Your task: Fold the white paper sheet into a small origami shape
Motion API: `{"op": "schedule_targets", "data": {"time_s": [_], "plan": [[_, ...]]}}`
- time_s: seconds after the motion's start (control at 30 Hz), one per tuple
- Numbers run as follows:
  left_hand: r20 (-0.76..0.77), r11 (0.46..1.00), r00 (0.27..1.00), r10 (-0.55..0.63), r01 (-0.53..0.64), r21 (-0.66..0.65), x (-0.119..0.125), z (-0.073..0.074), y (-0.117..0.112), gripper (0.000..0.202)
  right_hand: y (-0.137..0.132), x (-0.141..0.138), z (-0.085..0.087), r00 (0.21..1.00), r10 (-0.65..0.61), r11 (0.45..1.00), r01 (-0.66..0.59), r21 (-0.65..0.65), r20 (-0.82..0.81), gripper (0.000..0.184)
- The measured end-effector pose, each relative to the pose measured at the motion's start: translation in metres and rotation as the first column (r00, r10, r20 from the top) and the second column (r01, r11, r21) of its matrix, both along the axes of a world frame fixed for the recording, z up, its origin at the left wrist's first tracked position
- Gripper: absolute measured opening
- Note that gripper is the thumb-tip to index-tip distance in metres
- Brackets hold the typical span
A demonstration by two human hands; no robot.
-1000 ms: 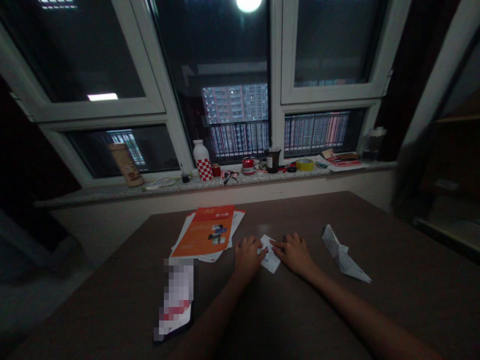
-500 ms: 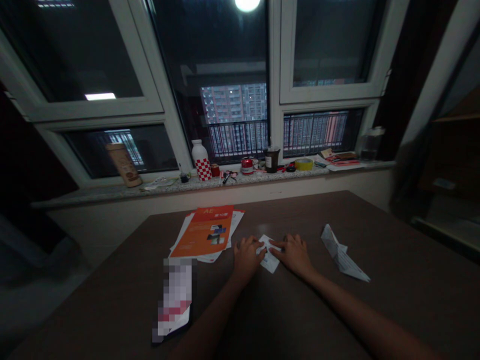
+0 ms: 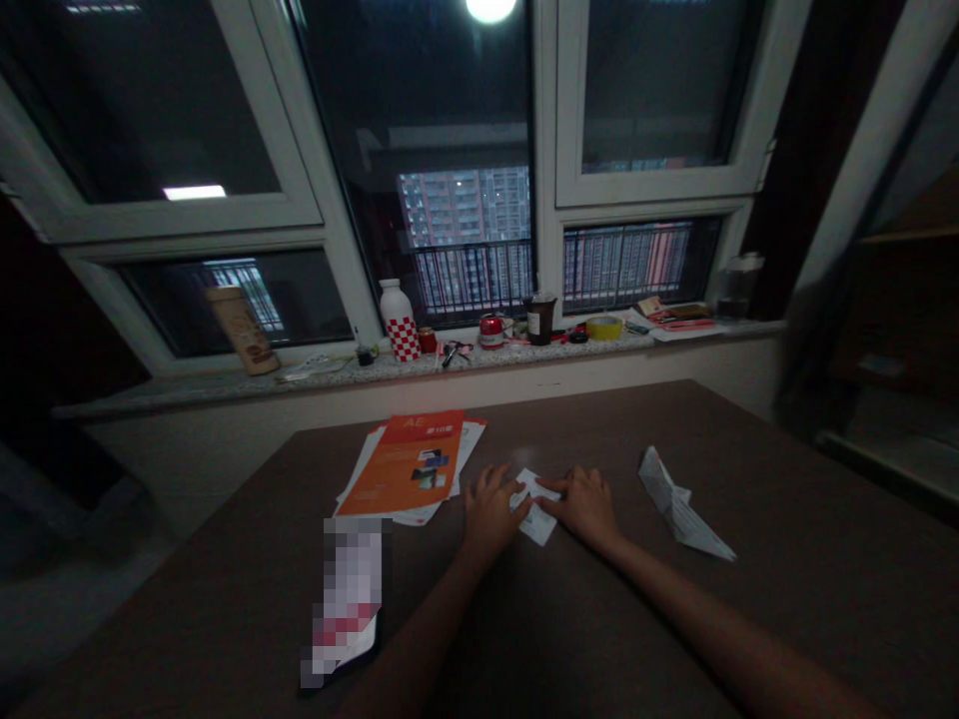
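A small folded white paper (image 3: 539, 526) lies on the dark table between my hands, its near corner pointing toward me. My left hand (image 3: 489, 507) holds its left side, thumb and forefinger tips close together on the folds. From the right, my right hand (image 3: 586, 504) has thumb and forefinger on the opposite flap; the other fingers of both hands rest on the table. My fingertips cover part of the paper's middle. To the right of my right hand is a larger folded paper piece (image 3: 678, 509) with pointed ends and printed lines.
An orange booklet (image 3: 397, 479) lies over white sheets left of my hands. Nearer me is a phone (image 3: 352, 589), its screen blurred out. Behind the table (image 3: 756, 469), the windowsill (image 3: 330, 369) carries a checkered bottle (image 3: 403, 335), a dark drink cup (image 3: 539, 322) and yellow tape (image 3: 603, 328).
My right thumb and forefinger have shifted slightly on the paper. Both hands stay at it, and the whole view has moved a little.
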State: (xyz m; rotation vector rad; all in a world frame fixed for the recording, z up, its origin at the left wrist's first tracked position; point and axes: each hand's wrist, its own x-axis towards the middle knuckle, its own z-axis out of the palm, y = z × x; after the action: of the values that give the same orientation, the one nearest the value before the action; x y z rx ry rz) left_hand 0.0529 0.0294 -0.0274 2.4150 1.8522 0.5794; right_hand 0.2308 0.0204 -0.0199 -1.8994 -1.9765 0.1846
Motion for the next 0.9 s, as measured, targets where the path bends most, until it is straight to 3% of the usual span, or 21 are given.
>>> {"op": "schedule_targets", "data": {"time_s": [0.27, 0.6, 0.9], "plan": [[-0.033, 0.997, 0.999, -0.034, 0.032, -0.065, 0.000, -0.001, 0.004, 0.030, 0.002, 0.003, 0.001, 0.999, 0.017, 1.000, -0.017, -0.001, 0.027, 0.046], [-0.017, 0.979, 0.996, -0.087, 0.082, -0.188, -0.005, -0.002, 0.009, 0.030, 0.012, 0.010, 0.000, 0.997, -0.013, 0.996, 0.006, -0.084, -0.075, 0.036], [0.017, 0.948, 0.995, -0.103, 0.104, -0.301, -0.010, 0.007, 0.008, 0.035, 0.017, 0.012, 0.000, 0.983, -0.057, 0.991, 0.035, -0.132, -0.174, 0.031]]}}
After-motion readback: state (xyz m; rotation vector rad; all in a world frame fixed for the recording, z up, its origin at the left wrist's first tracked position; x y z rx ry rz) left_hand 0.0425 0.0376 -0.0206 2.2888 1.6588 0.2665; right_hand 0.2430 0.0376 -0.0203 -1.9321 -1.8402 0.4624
